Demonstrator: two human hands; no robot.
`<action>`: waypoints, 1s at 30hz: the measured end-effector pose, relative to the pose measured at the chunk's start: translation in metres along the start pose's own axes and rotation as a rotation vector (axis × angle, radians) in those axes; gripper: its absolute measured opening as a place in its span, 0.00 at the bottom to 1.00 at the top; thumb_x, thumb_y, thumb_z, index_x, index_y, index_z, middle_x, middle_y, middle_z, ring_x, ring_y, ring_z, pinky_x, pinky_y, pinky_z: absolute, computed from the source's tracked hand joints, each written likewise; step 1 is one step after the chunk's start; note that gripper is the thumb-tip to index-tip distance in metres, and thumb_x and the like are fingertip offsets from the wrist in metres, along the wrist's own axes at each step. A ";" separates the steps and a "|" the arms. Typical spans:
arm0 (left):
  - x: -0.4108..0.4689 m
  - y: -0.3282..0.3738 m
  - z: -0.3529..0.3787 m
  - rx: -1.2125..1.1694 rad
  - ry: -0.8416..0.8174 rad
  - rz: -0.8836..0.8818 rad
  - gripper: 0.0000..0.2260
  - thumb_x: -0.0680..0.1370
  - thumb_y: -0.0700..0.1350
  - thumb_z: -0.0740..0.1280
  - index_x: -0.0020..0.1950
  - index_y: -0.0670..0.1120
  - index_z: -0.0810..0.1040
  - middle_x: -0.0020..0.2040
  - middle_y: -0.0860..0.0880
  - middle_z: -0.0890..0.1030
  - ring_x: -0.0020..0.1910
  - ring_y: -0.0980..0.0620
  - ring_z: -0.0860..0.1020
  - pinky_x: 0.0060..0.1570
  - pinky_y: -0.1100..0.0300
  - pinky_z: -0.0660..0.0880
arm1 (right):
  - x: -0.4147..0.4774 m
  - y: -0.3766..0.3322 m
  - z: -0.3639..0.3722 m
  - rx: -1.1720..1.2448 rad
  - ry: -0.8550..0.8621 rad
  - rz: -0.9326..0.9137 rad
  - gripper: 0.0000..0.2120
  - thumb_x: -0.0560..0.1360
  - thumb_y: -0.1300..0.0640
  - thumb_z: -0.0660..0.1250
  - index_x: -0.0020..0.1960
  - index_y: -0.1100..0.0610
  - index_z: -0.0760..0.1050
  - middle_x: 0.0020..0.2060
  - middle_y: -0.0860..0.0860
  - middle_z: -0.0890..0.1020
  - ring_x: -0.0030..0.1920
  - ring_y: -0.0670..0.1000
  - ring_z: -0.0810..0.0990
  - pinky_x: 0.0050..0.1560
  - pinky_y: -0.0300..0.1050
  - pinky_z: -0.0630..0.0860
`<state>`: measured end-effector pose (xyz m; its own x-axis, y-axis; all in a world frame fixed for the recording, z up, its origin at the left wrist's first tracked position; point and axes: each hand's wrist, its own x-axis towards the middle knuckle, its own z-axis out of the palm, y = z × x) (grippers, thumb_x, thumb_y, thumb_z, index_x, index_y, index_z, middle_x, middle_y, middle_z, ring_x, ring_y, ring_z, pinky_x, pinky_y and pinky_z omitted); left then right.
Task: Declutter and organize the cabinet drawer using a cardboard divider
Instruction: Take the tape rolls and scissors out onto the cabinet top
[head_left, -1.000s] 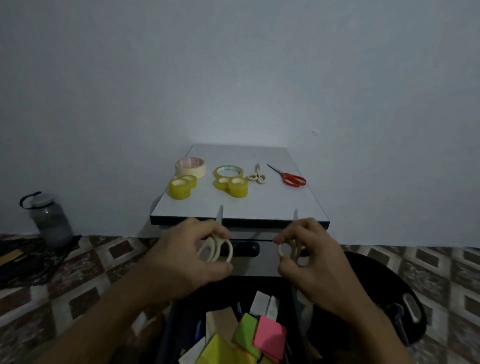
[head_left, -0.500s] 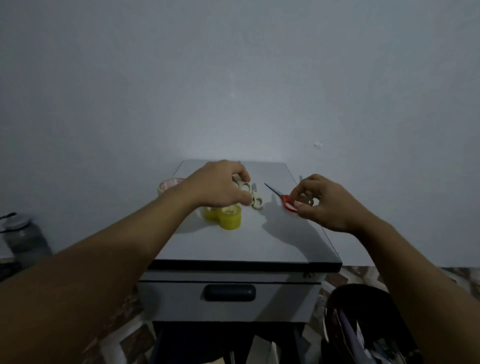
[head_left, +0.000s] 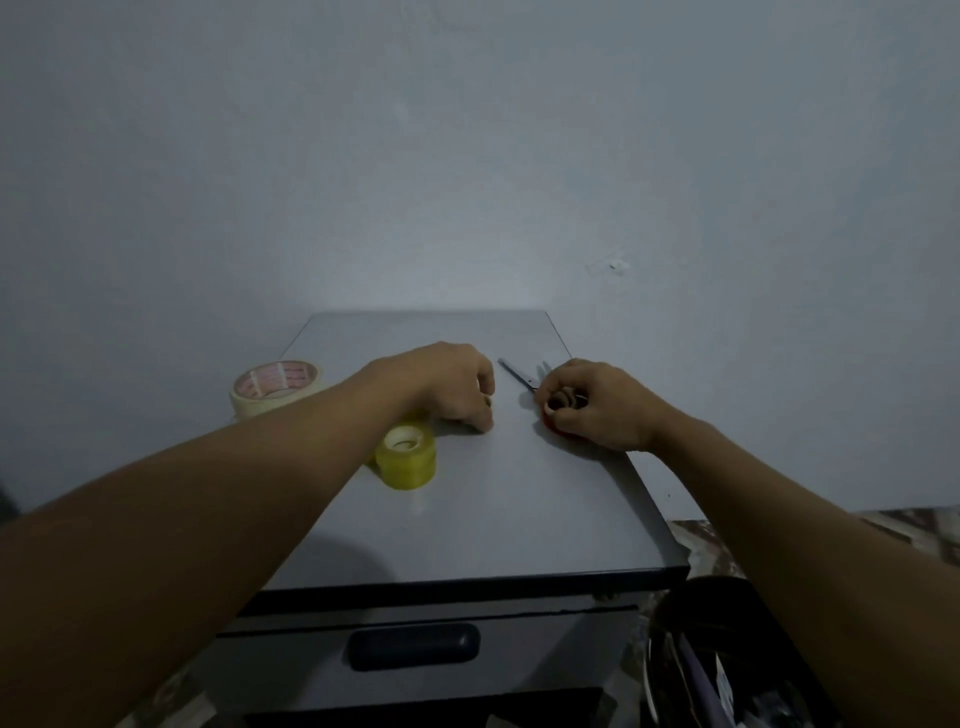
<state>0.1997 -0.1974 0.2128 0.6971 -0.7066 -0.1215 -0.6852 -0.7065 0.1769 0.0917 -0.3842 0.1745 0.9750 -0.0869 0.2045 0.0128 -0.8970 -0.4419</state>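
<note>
The 2 hands have come down onto the cabinet (head_left: 519, 509): right hand (head_left: 602, 410) grips beige scissors (head_left: 565, 401), left hand (head_left: 447, 384) curled, hold unclear; tape (head_left: 275, 384) print unreadable.

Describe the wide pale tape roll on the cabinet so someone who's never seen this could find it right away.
Find the grey cabinet top against the wall. At its left edge lies the cream tape roll. Unlike the small yellow tape roll nearer the front, it is wider, with red print in its core.
</note>
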 end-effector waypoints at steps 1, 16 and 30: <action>0.000 -0.001 0.001 -0.004 0.009 -0.002 0.23 0.71 0.56 0.75 0.65 0.54 0.76 0.64 0.49 0.75 0.56 0.49 0.73 0.51 0.56 0.71 | 0.000 0.002 0.003 0.006 0.007 0.002 0.08 0.74 0.56 0.70 0.52 0.48 0.82 0.54 0.48 0.79 0.52 0.48 0.77 0.47 0.28 0.67; -0.020 0.002 -0.004 -0.142 0.086 0.024 0.28 0.72 0.57 0.74 0.70 0.54 0.72 0.66 0.49 0.74 0.58 0.49 0.73 0.54 0.56 0.71 | -0.006 -0.011 0.007 0.102 0.054 0.001 0.13 0.75 0.56 0.70 0.59 0.49 0.81 0.60 0.48 0.80 0.59 0.49 0.77 0.58 0.41 0.70; -0.136 -0.017 -0.022 -0.404 0.367 0.049 0.15 0.76 0.52 0.71 0.62 0.55 0.78 0.57 0.55 0.79 0.50 0.59 0.78 0.44 0.63 0.72 | -0.068 -0.060 -0.025 0.133 0.264 -0.002 0.19 0.74 0.59 0.67 0.65 0.52 0.78 0.62 0.47 0.80 0.64 0.48 0.75 0.64 0.49 0.73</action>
<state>0.1212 -0.0879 0.2477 0.7437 -0.6268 0.2323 -0.6338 -0.5507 0.5432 0.0195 -0.3351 0.2092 0.8835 -0.2112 0.4180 0.0603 -0.8339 -0.5486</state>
